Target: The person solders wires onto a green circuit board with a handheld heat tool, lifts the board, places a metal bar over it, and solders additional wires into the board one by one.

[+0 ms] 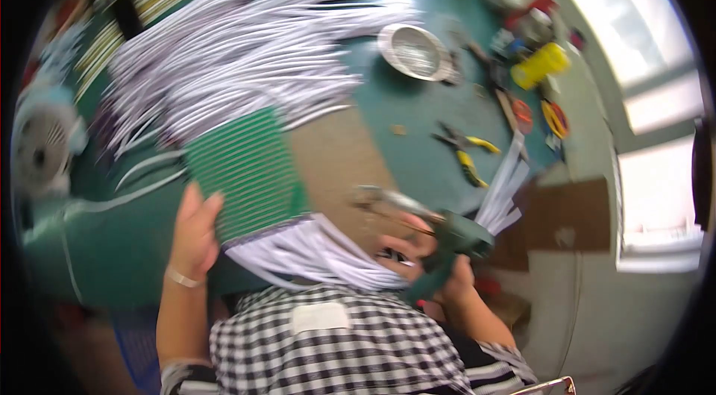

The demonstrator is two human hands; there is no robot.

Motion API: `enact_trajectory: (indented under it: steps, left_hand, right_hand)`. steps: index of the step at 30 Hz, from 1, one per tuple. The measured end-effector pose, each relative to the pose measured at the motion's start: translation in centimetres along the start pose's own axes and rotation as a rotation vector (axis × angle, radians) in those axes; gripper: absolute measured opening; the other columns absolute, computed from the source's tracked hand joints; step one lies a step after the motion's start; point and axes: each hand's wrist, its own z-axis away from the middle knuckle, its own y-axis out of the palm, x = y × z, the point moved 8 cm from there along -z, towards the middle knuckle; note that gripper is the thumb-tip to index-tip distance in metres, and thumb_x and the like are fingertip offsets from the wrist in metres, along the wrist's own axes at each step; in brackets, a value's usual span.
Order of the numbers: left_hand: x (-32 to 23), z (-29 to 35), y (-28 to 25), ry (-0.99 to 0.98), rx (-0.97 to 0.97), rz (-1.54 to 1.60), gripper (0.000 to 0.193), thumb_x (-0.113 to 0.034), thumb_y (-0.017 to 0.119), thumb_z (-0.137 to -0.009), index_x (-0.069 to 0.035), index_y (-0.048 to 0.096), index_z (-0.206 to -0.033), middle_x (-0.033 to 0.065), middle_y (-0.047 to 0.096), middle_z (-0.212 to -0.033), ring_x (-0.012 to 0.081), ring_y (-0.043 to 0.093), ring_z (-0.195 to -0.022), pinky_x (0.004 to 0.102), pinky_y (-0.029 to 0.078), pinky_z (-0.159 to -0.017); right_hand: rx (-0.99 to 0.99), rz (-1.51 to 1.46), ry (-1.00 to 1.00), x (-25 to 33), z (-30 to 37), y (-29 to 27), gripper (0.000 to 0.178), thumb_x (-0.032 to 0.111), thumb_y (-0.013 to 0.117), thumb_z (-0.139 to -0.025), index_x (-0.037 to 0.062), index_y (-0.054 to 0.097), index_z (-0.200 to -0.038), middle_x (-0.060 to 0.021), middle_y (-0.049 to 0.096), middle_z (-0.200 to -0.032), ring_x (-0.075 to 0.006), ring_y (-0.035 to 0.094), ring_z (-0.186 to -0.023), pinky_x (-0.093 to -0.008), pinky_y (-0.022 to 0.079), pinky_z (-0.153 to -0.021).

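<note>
My left hand [200,227] grips the left edge of a green striped panel [246,175], thumb along its side. Several white cables or tubes [313,249] come out of the panel's lower edge and bend toward the right, in front of my checked apron. My right hand [459,279] is wrapped round the handle of a dark green pistol-shaped tool [462,234]. Its silver metal front [388,199] points left, over a brown board [339,160] that lies partly under the panel. Motion blur hides the tool's exact kind.
A large bundle of white cables or tubes [246,59] covers the back left of the green table. Farther right are a metal bowl [412,52], yellow-handled pliers [466,152] and a yellow container [541,65]. White strips [503,182] lie beside the tool. A fan [45,145] stands left.
</note>
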Motion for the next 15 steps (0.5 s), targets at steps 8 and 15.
enact_trajectory:
  steps: [8,15]
  left_hand:
    - [0.4,-2.2,3.6,-0.107,0.175,0.025,0.038,-0.004,0.045,-0.094,0.0,0.039,-0.131,0.0093,0.05,-0.127,0.0165,0.047,-0.116,0.0328,0.036,-0.101]
    - [1.1,-1.0,4.2,-0.096,0.071,0.012,0.036,-0.003,0.044,-0.094,0.0,0.038,-0.129,0.0108,0.053,-0.123,0.0176,0.051,-0.112,0.0335,0.04,-0.098]
  right_hand:
    - [-0.139,0.045,-0.21,1.1,2.8,-0.7,0.049,0.055,0.049,-0.089,0.016,0.048,-0.119,-0.0095,0.014,-0.154,-0.0396,0.034,-0.132,-0.0708,0.031,-0.097]
    - [-0.108,-0.021,-0.362,5.1,-1.8,-0.2,0.055,0.051,0.04,-0.094,0.0111,0.041,-0.132,-0.0132,0.029,-0.147,-0.0352,0.046,-0.124,-0.0624,0.035,-0.101]
